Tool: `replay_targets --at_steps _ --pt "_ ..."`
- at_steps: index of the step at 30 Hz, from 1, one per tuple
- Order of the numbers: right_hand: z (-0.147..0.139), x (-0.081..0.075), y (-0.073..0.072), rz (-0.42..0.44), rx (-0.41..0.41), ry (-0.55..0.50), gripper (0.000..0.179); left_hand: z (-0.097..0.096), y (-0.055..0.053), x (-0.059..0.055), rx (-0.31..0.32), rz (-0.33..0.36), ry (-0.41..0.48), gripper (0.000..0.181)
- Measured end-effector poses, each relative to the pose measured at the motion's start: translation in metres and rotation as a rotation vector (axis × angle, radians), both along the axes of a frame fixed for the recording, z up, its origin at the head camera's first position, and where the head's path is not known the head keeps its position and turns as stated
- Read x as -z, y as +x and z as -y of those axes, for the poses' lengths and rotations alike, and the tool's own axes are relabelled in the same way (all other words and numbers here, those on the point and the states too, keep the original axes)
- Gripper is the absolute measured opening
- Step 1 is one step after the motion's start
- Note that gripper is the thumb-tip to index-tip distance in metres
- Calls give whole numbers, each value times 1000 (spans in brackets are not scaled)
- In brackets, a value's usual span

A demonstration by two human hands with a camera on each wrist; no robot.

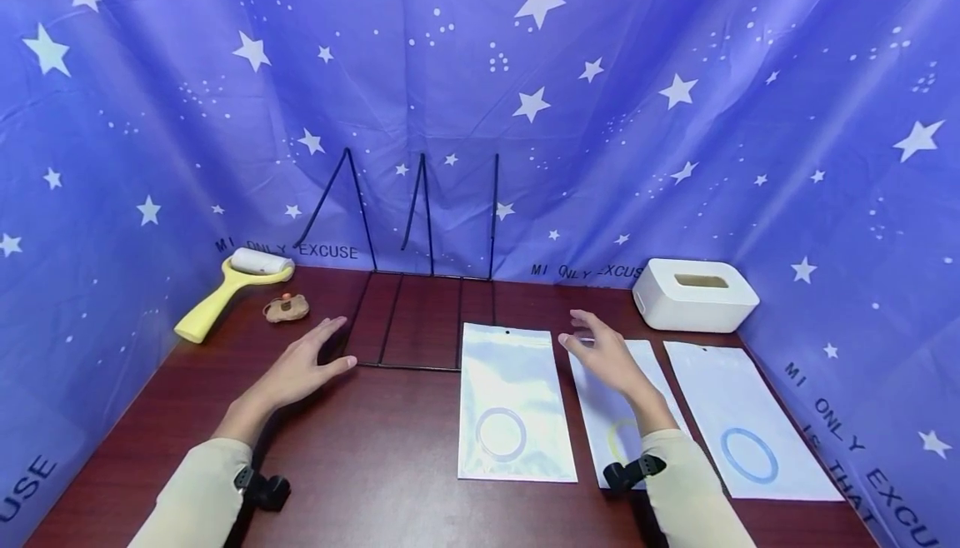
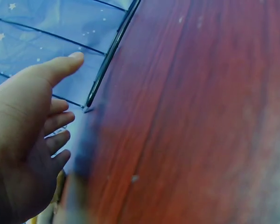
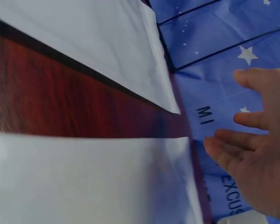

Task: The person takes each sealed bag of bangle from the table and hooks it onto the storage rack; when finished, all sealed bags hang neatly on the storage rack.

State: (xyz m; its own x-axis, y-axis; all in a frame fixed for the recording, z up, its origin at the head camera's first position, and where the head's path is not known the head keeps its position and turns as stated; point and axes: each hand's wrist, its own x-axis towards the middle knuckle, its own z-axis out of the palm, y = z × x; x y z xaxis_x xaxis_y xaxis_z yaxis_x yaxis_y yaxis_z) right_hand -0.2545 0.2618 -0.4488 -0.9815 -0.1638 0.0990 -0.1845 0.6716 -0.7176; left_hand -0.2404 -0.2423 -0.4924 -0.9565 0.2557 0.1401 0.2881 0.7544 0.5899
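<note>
My left hand (image 1: 300, 369) is held over the left part of the table beside a black wire rack (image 1: 432, 275), thumb and fingers spread, holding nothing. My right hand (image 1: 609, 358) hovers above the far end of the middle white pouch (image 1: 596, 402), its fingers loosely bent around nothing. To its left lies a shiny white pouch (image 1: 517, 377) with a pale purple ring (image 1: 478, 434). A third white pouch (image 1: 720, 390), with a blue ring (image 1: 726, 448), lies to the right. The middle pouch's yellow ring (image 1: 613, 440) is partly hidden by my right forearm.
A yellow-handled lint roller (image 1: 217, 306) and a small brown item (image 1: 287, 308) lie at the back left. A white tissue box (image 1: 690, 319) stands at the back right. Blue star-printed cloth (image 1: 450, 73) hangs around the dark red table (image 1: 382, 456).
</note>
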Motion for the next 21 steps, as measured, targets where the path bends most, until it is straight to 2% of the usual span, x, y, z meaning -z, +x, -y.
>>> replay_targets --at_steps 9,16,21 --pt "9 19 -7 19 45 -27 48 2 -1 18 10 -34 -30 79" --pt "11 28 -13 19 75 -69 40 -2 1 17 -24 -80 -72 71" --pt "13 31 -16 36 88 -67 39 -3 2 18 -38 -85 -85 71"
